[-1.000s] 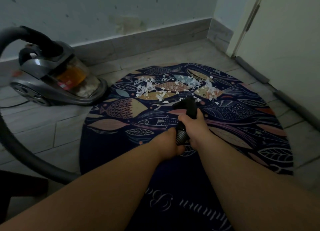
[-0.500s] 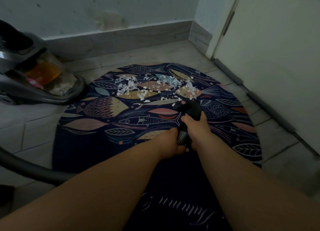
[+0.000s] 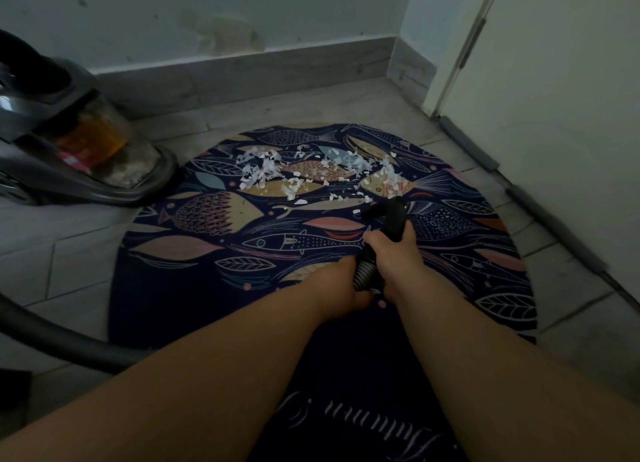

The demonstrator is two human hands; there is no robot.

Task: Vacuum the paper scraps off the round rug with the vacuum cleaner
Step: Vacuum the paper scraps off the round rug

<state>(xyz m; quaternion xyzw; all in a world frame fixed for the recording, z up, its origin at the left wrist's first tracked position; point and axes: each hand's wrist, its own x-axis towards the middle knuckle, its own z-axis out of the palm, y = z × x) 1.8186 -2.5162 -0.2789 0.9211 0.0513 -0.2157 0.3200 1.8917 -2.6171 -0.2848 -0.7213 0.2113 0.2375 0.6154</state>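
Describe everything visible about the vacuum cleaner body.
The canister vacuum cleaner looks like grey and black plastic, with a clear dust bin showing an orange insert and pale debris. It sits upright on the tiled floor at left, partly cut off by the frame, its front beside the round rug; contact is unclear. A dark hose leaves its top.

The vacuum cleaner (image 3: 79,139) runs off the left edge, back half gone. Its hose (image 3: 52,337) exits there too, then disappears under the left forearm until its ribbed end shows between the hands. The left hand (image 3: 341,285) hides its fingers beneath that end; the right hand (image 3: 398,257) wraps the black handle (image 3: 393,219), fingertips unseen. The handle's mouth is lost in the dark. The paper scraps (image 3: 263,170) are too small to count. The round rug (image 3: 166,288) slips under both forearms, its script cut by the bottom edge.
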